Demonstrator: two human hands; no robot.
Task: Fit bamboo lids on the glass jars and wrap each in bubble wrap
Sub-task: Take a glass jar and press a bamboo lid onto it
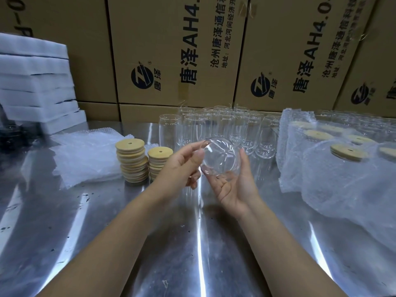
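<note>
A clear glass jar (220,156) is held in the air above the steel table (192,243), its round end turned toward me. My left hand (182,168) grips its left side with thumb and fingers. My right hand (233,185) cradles it from below and the right, palm up, fingers curled round it. Two stacks of round bamboo lids (132,160) with centre holes stand just left of my hands. A pile of bubble wrap sheets (85,155) lies further left. Several bare jars (225,127) stand in rows behind my hands.
Several lidded jars wrapped in bubble wrap (342,159) crowd the right side of the table. White foam sheets (36,82) are stacked at the far left. Printed cardboard boxes (182,50) form a wall along the back.
</note>
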